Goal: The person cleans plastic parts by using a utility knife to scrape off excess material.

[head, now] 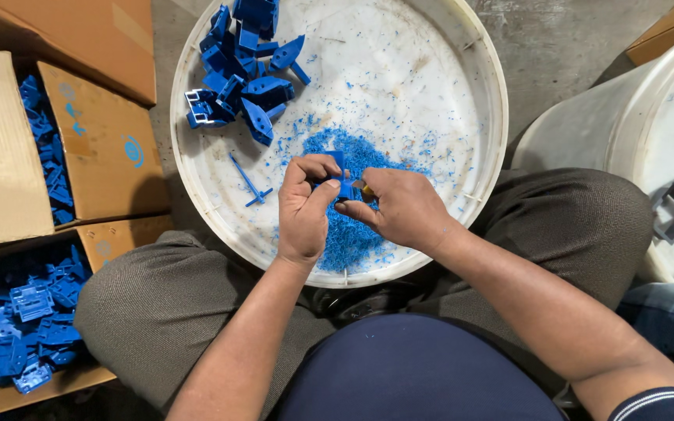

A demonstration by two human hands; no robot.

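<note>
Left hand [306,206] pinches a small blue plastic part [342,181], thumb and fingers closed narrow around it. Right hand [399,209] is closed too, fingertips pressed against the same part from the other side, gripping a small tool with an orange-brown bit [360,187] just showing between its fingers; can't tell what kind. The part sits between both sets of fingertips, held above a heap of blue shavings [349,226] lying directly under the fingers in a round white tub [477,70]. Beyond the left fingers, near the tub's far rim: pile of blue moulded parts [243,78]. One thin blue sprue strip [248,181] lies just beside the left knuckles. Well apart from the left hand: cardboard boxes [103,140] holding more blue parts [25,320]. Second white tub [626,132] well past the right wrist.
</note>
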